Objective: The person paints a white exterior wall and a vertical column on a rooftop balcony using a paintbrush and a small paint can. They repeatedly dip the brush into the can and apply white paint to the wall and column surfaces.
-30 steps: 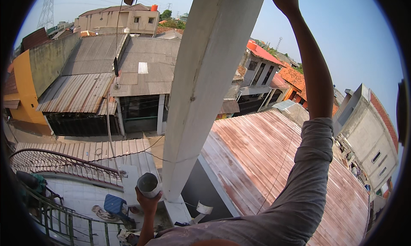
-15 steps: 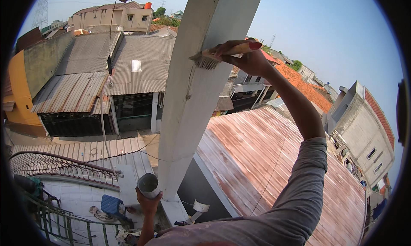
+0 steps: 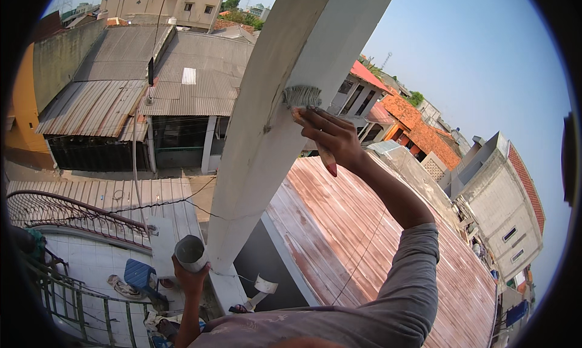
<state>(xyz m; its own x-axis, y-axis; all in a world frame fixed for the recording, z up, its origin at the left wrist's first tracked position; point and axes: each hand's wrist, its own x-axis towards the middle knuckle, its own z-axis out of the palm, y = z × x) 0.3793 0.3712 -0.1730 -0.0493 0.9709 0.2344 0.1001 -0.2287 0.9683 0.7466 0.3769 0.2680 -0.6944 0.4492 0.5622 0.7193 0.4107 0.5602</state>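
My right hand (image 3: 336,139) is closed round the handle of a wide paintbrush (image 3: 303,97) with a red-tipped wooden handle. Its greyish bristles press against the face of a tall pale pillar (image 3: 260,154), pointing upward, while the handle slopes down to the right. Low on the left, my left hand (image 3: 191,277) grips a grey cylindrical can (image 3: 191,253) by its lower part, with the open top facing up. The can is beside the pillar's base, and what it contains is hard to make out. A dark worn streak runs along the pillar's left edge.
Far below lies a white-tiled floor with a blue plastic stool (image 3: 140,275) and a green metal railing (image 3: 91,308). A curved metal railing (image 3: 79,217) and a thin cable stand left of the pillar. A reddish corrugated roof (image 3: 388,251) spreads out at the right.
The brush has turned from lying sideways to bristles up, handle down, and my right hand has dropped lower beneath it. The view has shifted slightly; my left hand still holds the can.
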